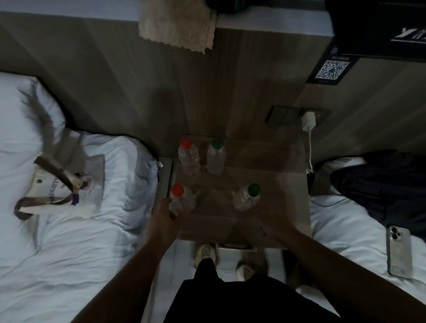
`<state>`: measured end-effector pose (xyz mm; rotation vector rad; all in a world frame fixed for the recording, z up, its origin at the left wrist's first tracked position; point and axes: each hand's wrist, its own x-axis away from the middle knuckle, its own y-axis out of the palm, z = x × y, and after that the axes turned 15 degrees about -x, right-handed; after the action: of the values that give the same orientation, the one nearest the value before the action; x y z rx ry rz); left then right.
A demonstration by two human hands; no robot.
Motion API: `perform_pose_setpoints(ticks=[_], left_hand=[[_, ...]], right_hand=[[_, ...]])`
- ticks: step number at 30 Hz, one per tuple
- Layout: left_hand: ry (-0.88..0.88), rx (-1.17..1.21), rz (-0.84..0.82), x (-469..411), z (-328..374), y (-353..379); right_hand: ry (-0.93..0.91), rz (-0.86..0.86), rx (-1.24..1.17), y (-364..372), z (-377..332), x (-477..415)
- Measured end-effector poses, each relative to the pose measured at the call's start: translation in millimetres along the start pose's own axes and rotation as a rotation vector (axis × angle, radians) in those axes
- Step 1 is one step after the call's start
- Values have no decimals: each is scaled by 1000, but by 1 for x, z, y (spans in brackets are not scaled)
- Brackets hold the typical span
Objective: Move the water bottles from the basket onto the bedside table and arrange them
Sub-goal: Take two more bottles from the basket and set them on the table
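Four bottles (216, 158) on bedside table (271, 161) | left hand (164, 218) gripping red-capped bottle (181, 199) at near-left corner | right hand (273, 227) blurred over near edge, grip unreadable

Ahead of the right hand (272, 224) and off to its right, the desk (271, 161) lies bare. A green-capped bottle (246, 197) stands just ahead-left of it. A red-capped bottle (182, 200) is against the left hand (163, 215), with two more bottles (189, 155) beyond.
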<state>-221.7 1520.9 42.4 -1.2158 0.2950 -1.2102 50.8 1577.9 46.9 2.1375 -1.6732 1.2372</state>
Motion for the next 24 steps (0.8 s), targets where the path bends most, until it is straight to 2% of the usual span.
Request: perform_pose_setpoints(ticks=[4,8,14,20,24], left_hand=[[-106,39,38,49,-10,23],[-195,19,44,111,-9,44],[-250,8,-52,221,13,71],[-494,64,-36,316,3,85],[-710,217,71,367,-9,99]], right_hand=[[30,-149,190,-16,30,9],[-3,-257,120,-28,65,4],[-39,-462,224,-37,71,29],[-155,-673,494,-7,69,65],[-311,-845,706,27,64,86]])
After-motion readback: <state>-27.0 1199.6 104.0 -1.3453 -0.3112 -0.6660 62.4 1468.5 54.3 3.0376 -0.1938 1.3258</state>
